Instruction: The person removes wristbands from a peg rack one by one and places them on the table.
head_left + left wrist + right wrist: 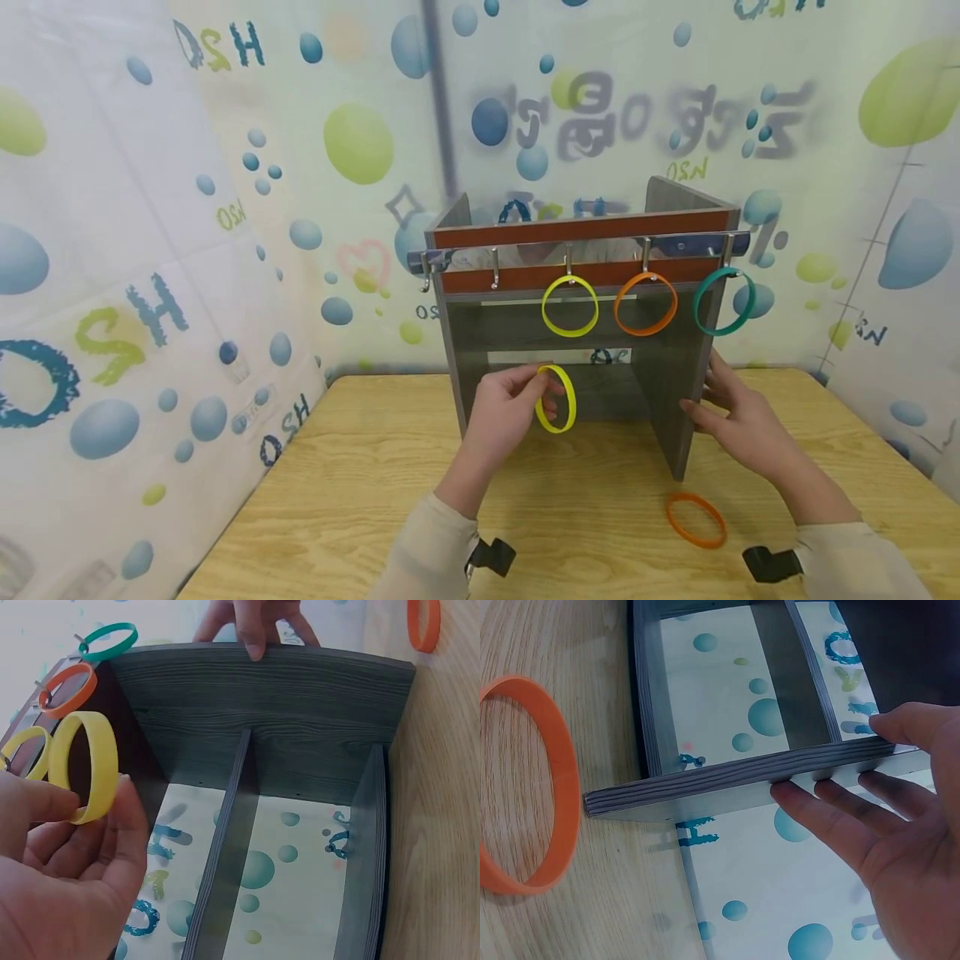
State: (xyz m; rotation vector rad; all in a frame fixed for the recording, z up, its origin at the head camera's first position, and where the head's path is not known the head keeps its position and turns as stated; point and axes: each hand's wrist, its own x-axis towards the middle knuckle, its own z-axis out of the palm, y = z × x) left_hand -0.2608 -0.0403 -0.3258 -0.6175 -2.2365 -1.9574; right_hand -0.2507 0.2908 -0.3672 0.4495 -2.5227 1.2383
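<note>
My left hand point(510, 410) pinches a yellow silicone wristband point(572, 400) between thumb and fingers, in front of the grey wooden shelf point(678, 375) and below its hook rail point(525, 257). Seen from the left wrist, this yellow band point(105, 761) stands upright over the fingertips. My right hand point(742, 421) holds the shelf's right side panel point(727, 771), thumb on the inner side and fingers along the outer face. From the rail's hooks hang another yellow wristband point(546, 318), an orange wristband point(619, 318) and a teal wristband point(699, 310). The two leftmost hooks carry nothing.
A second orange wristband point(696, 543) lies on the wooden table point(352, 483), near the shelf's front right corner. Behind the table hangs a patterned curtain point(285, 167) with blue and green spots.
</note>
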